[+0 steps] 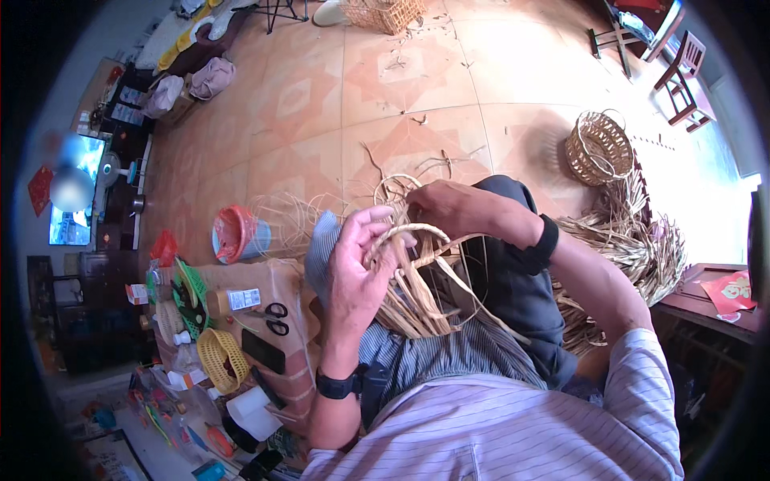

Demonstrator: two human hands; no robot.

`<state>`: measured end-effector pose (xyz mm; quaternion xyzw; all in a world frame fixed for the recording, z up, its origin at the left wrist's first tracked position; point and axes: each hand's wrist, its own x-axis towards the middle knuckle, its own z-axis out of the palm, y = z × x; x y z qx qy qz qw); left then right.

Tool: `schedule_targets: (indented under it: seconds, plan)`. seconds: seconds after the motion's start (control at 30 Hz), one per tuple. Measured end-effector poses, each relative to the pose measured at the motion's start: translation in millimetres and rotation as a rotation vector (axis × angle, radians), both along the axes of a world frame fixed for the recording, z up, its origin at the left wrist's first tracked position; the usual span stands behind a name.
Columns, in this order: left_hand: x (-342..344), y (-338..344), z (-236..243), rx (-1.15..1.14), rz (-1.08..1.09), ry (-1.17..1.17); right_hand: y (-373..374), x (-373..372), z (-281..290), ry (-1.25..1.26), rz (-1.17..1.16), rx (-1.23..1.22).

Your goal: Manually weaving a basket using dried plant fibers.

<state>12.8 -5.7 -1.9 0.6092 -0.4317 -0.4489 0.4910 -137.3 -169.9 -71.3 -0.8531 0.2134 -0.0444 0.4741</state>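
Observation:
A small basket of dried plant strips (421,301) rests in my lap, with loose strips trailing from it. A twisted handle (419,229) arches over its near side, and another loop (395,181) stands at the far side. My left hand (361,255) is closed around the basket's left rim by the handle's end. Over the far rim, my right hand (445,207) is bent with its fingers pinched together at the weave; its fingertips are partly hidden. One long pale strip (481,301) runs from near the right hand down across my lap.
A cloth-covered table (281,293) at left holds scissors (276,319), a black phone (263,353) and a yellow plastic basket (221,361). Beside it stands a lined blue bucket (255,239). At right are a woven basket (597,148) and a heap of dried strips (642,248).

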Motion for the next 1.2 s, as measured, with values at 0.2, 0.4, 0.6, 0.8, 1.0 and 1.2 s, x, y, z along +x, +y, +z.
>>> schedule_targets:
  seconds: [0.2, 0.4, 0.6, 0.8, 1.0, 1.2]
  plan:
    - [8.2, 2.1, 5.3, -0.048, -0.262, -0.029, -59.3, -9.1, -54.7, 0.165, -0.121, -0.258]
    - [6.5, -4.8, 4.8, -0.04, -0.309, -0.074, -125.5, -52.8, -53.0, 0.517, -0.583, -0.458]
    - [9.4, -3.1, 1.6, -0.043, -0.292, -0.162, -41.2, -76.0, 81.2, 0.175, -0.449, -0.428]
    - [3.8, -13.7, 5.9, 0.04, -0.32, -0.031, 126.3, -90.1, 95.9, -0.162, -0.153, 0.131]
    - [5.2, -18.1, 7.7, 0.116, -0.341, 0.131, 158.3, -76.9, 24.9, -0.17, -0.517, -0.135]
    - [7.5, -21.2, 6.0, 0.143, -0.356, 0.087, 138.6, -60.9, 18.9, -0.265, -0.481, -0.073]
